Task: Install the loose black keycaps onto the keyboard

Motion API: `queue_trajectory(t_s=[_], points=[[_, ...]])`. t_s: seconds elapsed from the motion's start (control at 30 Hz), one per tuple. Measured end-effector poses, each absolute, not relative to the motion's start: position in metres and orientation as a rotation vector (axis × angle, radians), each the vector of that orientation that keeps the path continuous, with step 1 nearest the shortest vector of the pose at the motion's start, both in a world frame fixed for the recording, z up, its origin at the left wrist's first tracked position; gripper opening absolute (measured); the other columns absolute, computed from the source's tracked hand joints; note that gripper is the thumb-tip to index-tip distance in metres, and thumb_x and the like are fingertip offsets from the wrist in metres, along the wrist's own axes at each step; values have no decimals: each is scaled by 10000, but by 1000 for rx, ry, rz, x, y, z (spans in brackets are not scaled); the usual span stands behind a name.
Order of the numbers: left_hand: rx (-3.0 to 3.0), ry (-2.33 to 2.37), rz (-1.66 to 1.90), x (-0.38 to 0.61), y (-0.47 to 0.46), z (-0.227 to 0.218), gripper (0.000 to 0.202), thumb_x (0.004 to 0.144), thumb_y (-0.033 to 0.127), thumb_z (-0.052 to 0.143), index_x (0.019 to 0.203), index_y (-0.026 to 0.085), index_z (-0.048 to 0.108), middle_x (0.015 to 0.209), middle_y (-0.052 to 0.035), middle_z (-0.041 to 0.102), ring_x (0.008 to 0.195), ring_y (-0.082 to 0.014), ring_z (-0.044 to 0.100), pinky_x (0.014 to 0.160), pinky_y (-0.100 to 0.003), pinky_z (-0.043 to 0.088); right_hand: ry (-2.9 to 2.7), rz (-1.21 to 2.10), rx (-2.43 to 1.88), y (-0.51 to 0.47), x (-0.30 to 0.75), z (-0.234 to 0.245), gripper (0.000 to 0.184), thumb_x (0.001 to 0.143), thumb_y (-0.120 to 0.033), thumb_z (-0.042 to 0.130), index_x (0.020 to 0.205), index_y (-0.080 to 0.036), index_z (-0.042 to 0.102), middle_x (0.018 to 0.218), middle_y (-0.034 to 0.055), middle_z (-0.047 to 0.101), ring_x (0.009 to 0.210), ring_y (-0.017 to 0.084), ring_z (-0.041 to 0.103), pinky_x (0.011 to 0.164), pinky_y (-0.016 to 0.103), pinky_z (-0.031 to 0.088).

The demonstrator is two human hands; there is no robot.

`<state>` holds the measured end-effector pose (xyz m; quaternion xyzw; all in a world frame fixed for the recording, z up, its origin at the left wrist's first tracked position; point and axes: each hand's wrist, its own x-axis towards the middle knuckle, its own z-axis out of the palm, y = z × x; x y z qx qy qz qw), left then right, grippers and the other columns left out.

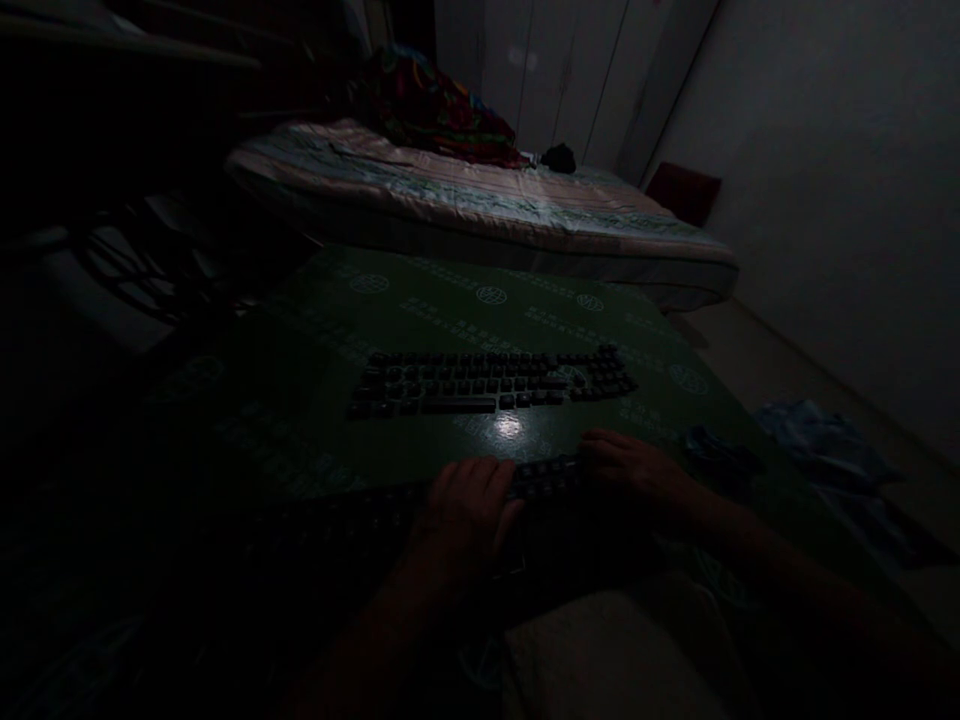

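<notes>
A dark keyboard (549,480) lies in front of me on the green tabletop, its lower part lost in deep shadow. My left hand (471,505) rests over the keyboard's middle, with its fingers curled at the far edge. At the right end, my right hand (634,470) has its fingers bent around the keyboard; the fingertips are hard to make out. Beyond both hands, loose black keycaps (465,387) are set out in rows like a keyboard layout, with a long space bar (459,405) in the nearest row.
The green tabletop (420,310) carries pale printed logos. A dark crumpled cloth (720,455) is on its right side, and more cloth (825,440) lies beyond the edge. Behind stands a bed (465,205) with a colourful blanket (442,110). A pale wall (840,200) rises at right.
</notes>
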<state>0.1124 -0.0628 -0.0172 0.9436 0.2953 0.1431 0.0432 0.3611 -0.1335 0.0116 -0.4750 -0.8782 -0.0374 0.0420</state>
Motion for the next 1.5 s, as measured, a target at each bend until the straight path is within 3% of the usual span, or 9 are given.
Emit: queue_trajectory(t_s=[0.7,1.1,1.27,1.5], points=[[2877,901,466,112,-63,-16,271,843,235,569,1098,163,514,1038,-79,623,957,-238,571,818,-386,439,-2622,61,-1534,-133,355,17,187,861,-105,486,843,-154,665,992,104,631,1032,196,545,817,315,514],[2883,900,469,112,-63,-15,278,846,241,568,1108,170,510,1039,-77,620,954,-231,569,824,-380,438,-2505,-410,-1468,-153,357,-14,198,876,-146,485,975,-134,655,1092,138,629,1067,251,568,796,370,545],[2893,902,456,112,-63,-17,281,854,242,558,1118,160,510,1043,-80,618,969,-238,562,835,-388,433,-2365,-500,-1532,-162,349,-27,215,896,-251,498,953,-119,658,1113,167,628,1092,274,566,844,418,529],[2879,901,450,112,-63,-16,268,862,245,545,1112,155,515,1042,-87,622,963,-239,567,832,-390,438,-2308,-596,-1522,-165,345,-32,265,909,-276,476,990,-94,651,1092,182,645,1079,280,580,839,419,538]])
